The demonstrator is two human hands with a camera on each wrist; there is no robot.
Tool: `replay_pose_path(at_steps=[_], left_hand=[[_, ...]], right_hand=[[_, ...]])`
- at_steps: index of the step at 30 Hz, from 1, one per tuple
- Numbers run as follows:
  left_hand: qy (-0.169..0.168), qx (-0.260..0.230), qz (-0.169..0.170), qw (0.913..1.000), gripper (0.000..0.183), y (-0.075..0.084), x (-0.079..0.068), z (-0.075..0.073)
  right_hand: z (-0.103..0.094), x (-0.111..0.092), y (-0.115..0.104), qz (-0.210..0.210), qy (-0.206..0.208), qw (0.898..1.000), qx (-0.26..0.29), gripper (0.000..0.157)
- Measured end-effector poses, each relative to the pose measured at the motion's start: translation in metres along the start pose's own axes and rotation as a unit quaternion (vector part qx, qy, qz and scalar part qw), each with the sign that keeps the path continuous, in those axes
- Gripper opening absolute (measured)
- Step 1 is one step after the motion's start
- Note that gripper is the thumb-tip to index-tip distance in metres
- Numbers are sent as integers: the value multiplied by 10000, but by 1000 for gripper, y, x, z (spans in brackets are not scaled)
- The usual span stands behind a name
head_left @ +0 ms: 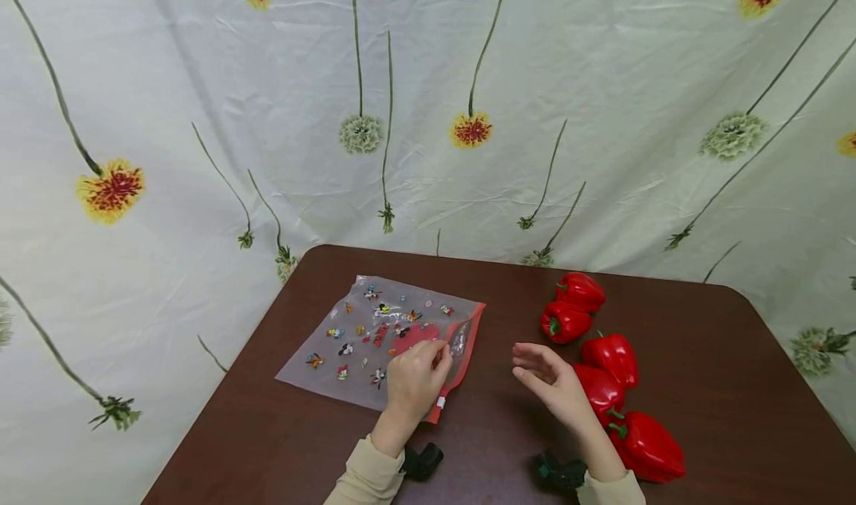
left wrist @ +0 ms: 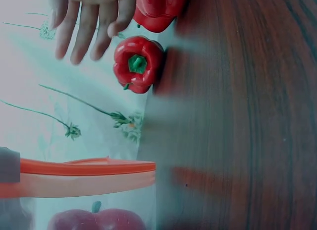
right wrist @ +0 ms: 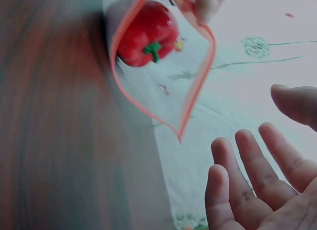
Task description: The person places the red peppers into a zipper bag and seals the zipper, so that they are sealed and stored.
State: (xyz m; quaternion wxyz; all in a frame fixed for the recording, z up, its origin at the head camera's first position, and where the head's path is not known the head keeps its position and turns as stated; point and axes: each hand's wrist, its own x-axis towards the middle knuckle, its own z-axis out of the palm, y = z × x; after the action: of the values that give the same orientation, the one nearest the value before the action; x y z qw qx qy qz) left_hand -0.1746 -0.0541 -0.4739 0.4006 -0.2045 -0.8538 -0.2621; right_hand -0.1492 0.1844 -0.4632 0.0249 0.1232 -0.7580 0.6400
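Observation:
A clear zip bag [head_left: 364, 319] printed with small cartoon figures lies on the table, its orange-rimmed mouth turned to the right. My left hand [head_left: 417, 379] pinches the upper rim and lifts it, so the mouth gapes. Inside the bag sits a red bell pepper [right wrist: 148, 34] with a green stem, seen through the opening in the right wrist view. Between the bag and the loose peppers, my right hand [head_left: 551, 386] hovers above the table, holding nothing; its fingers are spread and relaxed in the right wrist view [right wrist: 267, 190].
Several red bell peppers stand in a line on the right, from a far pepper [head_left: 580, 291] to a near pepper [head_left: 646, 447] beside the right forearm. The dark wooden table [head_left: 709, 371] ends at a flowered curtain [head_left: 428, 67]. A white slider [head_left: 441, 401] sits at the bag's near corner.

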Motion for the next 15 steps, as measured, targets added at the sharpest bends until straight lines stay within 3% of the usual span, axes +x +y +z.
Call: replay_pose_path(at_steps=[6,15], left_hand=[[54,24,69,10000,10,-1,1,0],[23,9,79,10000,6,-2,0,-1]], right_hand=[[-18,-9,-5,-239,336,9982,-434,39],[-45,-22,-10,-131,865,9891,-1183,45]])
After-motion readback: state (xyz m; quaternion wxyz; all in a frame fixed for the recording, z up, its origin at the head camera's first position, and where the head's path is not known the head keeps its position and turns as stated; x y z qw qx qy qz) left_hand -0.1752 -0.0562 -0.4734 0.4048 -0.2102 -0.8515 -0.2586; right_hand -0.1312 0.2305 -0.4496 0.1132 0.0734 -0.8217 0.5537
